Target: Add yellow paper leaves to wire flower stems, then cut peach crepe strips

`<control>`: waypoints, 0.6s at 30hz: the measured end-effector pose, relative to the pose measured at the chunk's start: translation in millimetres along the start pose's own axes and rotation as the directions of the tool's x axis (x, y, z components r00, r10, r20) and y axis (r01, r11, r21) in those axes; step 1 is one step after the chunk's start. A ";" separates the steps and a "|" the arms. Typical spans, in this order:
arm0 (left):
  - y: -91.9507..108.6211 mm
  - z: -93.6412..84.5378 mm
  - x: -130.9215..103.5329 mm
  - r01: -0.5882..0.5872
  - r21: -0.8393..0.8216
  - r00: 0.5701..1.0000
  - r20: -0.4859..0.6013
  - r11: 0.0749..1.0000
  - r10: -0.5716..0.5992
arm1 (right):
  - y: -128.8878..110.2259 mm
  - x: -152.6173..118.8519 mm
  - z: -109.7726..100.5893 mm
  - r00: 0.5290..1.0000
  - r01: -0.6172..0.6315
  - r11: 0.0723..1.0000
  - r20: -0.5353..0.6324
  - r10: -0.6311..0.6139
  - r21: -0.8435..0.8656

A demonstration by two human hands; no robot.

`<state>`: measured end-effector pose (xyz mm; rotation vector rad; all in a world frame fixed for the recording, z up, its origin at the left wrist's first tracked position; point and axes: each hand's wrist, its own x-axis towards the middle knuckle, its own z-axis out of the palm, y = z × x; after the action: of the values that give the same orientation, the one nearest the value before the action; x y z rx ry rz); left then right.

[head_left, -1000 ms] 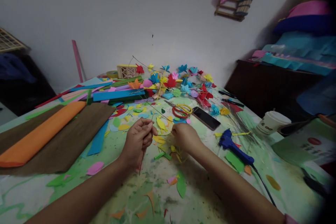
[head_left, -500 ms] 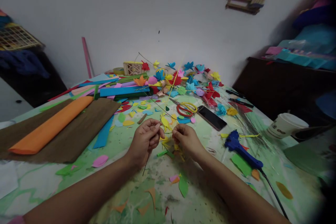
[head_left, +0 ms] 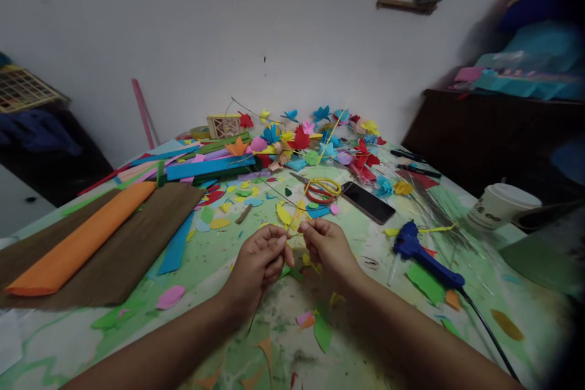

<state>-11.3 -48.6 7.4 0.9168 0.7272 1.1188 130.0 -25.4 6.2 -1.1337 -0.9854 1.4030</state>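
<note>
My left hand [head_left: 265,262] is closed around a thin dark wire [head_left: 254,314], whose lower end sticks out below the fist. Close beside it, my right hand [head_left: 329,248] pinches thumb against fingers at what looks like a narrow yellow paper strip [head_left: 296,233] between the two hands. The exact grip is too small to see clearly. Beyond the fingertips lie a yellow petal-shaped paper piece [head_left: 283,214] and red-and-yellow-handled scissors [head_left: 323,189]. Yellow and green scraps lie under the hands, partly hidden.
Brown paper [head_left: 150,244] and an orange roll [head_left: 86,234] lie left. Paper flowers [head_left: 301,137] crowd the back. To the right are a phone [head_left: 368,202], a blue glue gun [head_left: 425,259] with its cord, a bundle of wires [head_left: 439,213] and a lidded cup [head_left: 503,207].
My hands have come slightly closer together, both still closed. A long thin yellow strip beyond them has swung to the right. The camera view has shifted a little.
</note>
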 end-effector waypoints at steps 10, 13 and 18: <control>-4.1 3.3 2.1 0.039 0.026 0.999 0.035 0.999 -0.040 | 1.1 -5.3 4.6 0.996 0.087 0.996 -0.018 -0.087 0.023; -4.5 3.9 2.2 0.039 0.038 0.998 0.044 0.999 -0.040 | 0.6 -5.5 5.0 0.993 0.110 0.994 -0.050 -0.110 0.004; -3.8 3.2 1.3 0.022 0.052 0.999 0.046 0.998 -0.025 | 0.7 -6.9 4.7 0.991 0.123 0.992 -0.053 -0.123 -0.015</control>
<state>-6.5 -48.8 5.4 0.9728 0.7293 1.0586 125.4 -32.3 7.4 -1.0954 -1.0086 1.2635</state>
